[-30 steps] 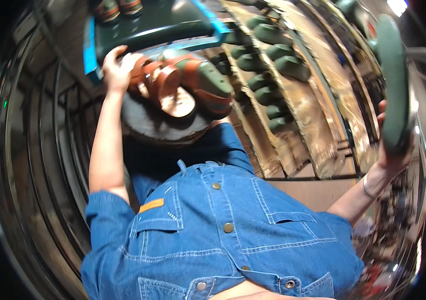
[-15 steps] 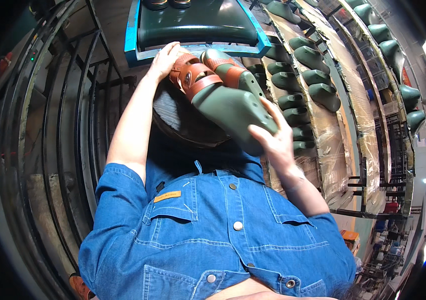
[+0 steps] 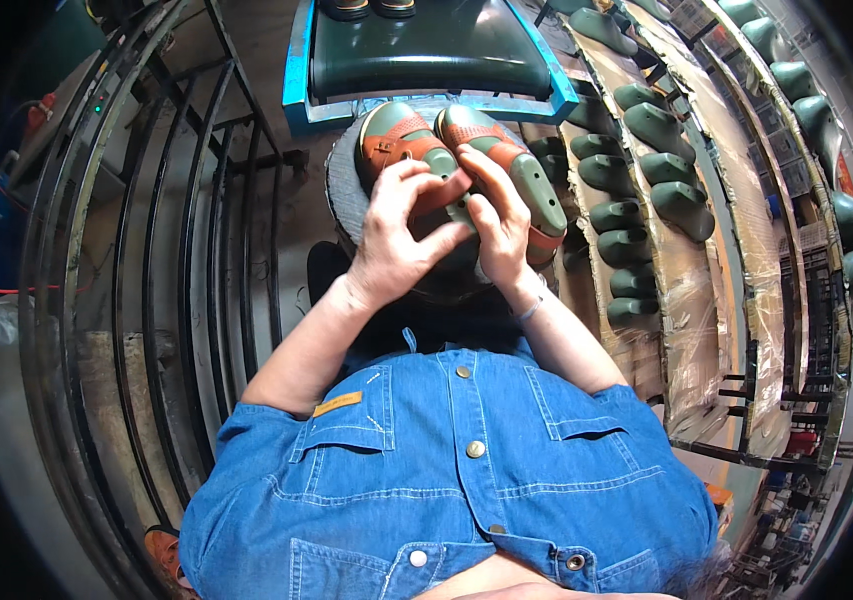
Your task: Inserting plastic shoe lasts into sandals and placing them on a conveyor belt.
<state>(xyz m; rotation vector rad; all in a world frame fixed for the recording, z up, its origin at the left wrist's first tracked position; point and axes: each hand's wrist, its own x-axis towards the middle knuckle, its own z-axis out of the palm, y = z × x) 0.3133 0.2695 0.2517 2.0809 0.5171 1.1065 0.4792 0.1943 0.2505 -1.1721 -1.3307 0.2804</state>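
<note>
A pair of brown leather sandals, each stretched over a green shoe last, lies side by side in front of me: the left sandal (image 3: 395, 128) and the right sandal (image 3: 487, 140). A round grey work stand (image 3: 348, 180) is under them. My left hand (image 3: 392, 240) curls its fingers around the loose brown strap (image 3: 437, 193) at the heel of the left sandal. From the other side, my right hand (image 3: 500, 215) closes its finger and thumb about the same strap's end. The fingers partly hide that sandal's heel and strap.
Beyond the stand is a blue-framed conveyor (image 3: 427, 55) with a dark belt, carrying another pair of shoes (image 3: 372, 8). On the right, a rack (image 3: 707, 290) with cardboard-covered shelves holds several green lasts (image 3: 682, 208). Black metal rails (image 3: 152, 300) stand on the left.
The left sandal has been lowered from a raised, turned position onto the stand, toe away from me. Both hands have moved in to its heel strap.
</note>
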